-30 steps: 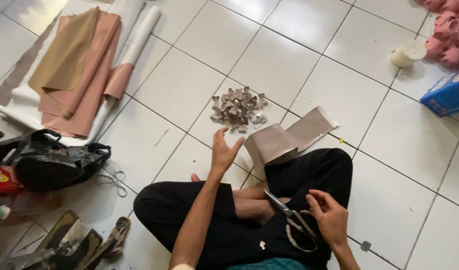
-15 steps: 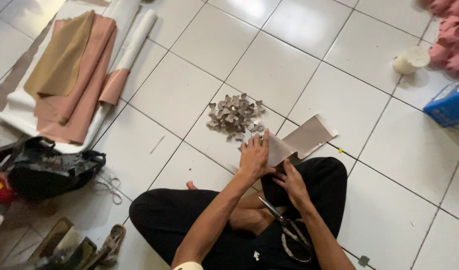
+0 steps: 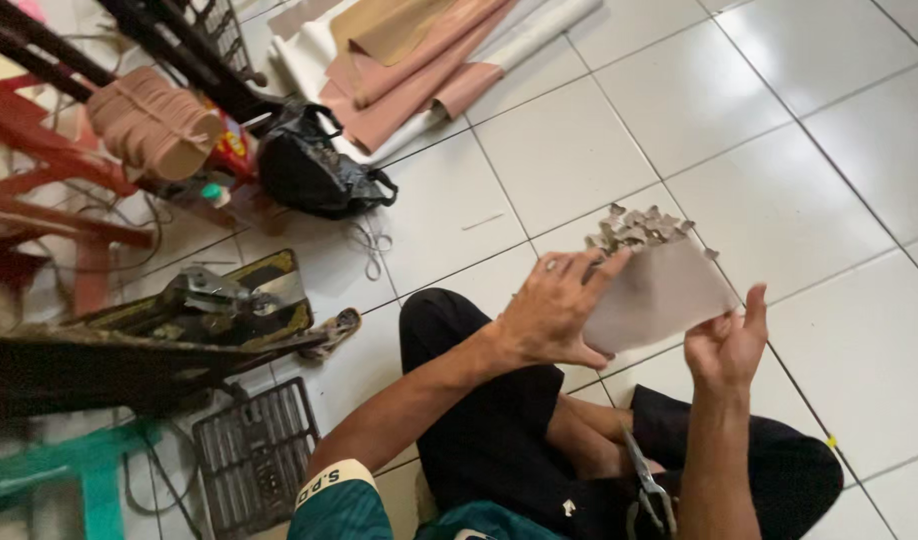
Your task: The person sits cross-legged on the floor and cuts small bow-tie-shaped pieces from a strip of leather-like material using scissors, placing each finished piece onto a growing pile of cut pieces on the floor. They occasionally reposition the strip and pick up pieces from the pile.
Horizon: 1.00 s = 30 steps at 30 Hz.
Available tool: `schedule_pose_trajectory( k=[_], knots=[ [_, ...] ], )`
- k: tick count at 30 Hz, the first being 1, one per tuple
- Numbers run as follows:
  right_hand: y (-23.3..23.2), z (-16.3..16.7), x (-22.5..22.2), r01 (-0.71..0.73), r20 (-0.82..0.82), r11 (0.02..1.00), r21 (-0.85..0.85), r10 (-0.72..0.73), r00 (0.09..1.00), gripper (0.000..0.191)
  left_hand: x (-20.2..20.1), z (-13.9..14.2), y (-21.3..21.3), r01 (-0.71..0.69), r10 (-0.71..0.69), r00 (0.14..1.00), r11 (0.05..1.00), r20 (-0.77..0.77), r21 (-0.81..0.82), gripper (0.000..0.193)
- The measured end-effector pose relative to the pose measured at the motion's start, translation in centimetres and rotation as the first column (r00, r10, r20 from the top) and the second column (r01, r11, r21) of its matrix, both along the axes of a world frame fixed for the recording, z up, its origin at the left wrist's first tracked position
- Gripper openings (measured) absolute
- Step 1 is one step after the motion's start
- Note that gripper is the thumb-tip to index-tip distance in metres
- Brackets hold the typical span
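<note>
In the head view, the left hand (image 3: 554,315) and the right hand (image 3: 727,345) hold one pale grey sheet (image 3: 659,292) up between them, above the person's lap. The left hand pinches the sheet's left edge with thumb and fingers. The right hand grips the lower right corner, thumb pointing up. The hands are apart, with the sheet stretched across the gap. Just behind the sheet's top edge, a small pile of cut grey pieces (image 3: 639,225) lies on the white tile floor (image 3: 779,150). Past the pile and to the right of the right hand the floor is bare tile, with lots of room. Below the hands, scissors (image 3: 647,490) rest on the black trousers (image 3: 499,440), near the right wrist. Left of the left hand it is crowded: a black bag (image 3: 314,170), thin string loops (image 3: 371,245), a metal grate (image 3: 257,455) and a dark machine (image 3: 214,305) sit close together. Far beyond the left hand, pink and tan rolled cloth (image 3: 419,60) lies flat on the floor. A roll of tan strips (image 3: 154,120) sits by a red frame (image 3: 39,190).
</note>
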State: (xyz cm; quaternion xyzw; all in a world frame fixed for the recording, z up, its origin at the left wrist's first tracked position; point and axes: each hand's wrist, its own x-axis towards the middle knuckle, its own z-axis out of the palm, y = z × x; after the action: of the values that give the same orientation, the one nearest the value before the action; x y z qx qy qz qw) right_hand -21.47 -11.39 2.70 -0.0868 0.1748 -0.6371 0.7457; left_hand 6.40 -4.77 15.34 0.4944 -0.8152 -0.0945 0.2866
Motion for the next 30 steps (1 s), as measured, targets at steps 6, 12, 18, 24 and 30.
schedule_pose_trajectory(
  k=[6,12,18,24,30],
  knots=[
    [-10.2,4.8,16.7,-0.166,-0.544,0.974,-0.157,0.055,0.837,0.047,14.3,1.9,2.3,-0.391,0.391,0.921,0.92,0.006,0.034,0.138],
    [-12.4,3.1,34.5,-0.322,-0.671,0.947,-0.014,0.23,0.705,0.049,26.5,-5.2,5.3,-0.63,0.62,0.777,0.759,0.114,0.167,0.14],
    [-11.3,-0.4,39.3,-0.374,-0.555,0.896,0.241,0.443,0.704,0.038,35.5,-13.3,5.8,-0.682,0.662,0.719,0.61,0.213,0.405,0.137],
    [-13.2,-0.2,40.2,-0.336,-0.638,0.918,0.211,0.39,0.664,0.037,33.8,-17.1,6.2,-0.759,0.805,0.588,0.513,0.084,0.401,0.135],
    [-13.2,-1.9,42.1,-0.477,-0.752,0.846,0.238,0.471,0.461,0.057,33.2,-15.9,7.4,-0.755,0.823,0.559,0.455,0.1,0.472,0.143]
  ],
)
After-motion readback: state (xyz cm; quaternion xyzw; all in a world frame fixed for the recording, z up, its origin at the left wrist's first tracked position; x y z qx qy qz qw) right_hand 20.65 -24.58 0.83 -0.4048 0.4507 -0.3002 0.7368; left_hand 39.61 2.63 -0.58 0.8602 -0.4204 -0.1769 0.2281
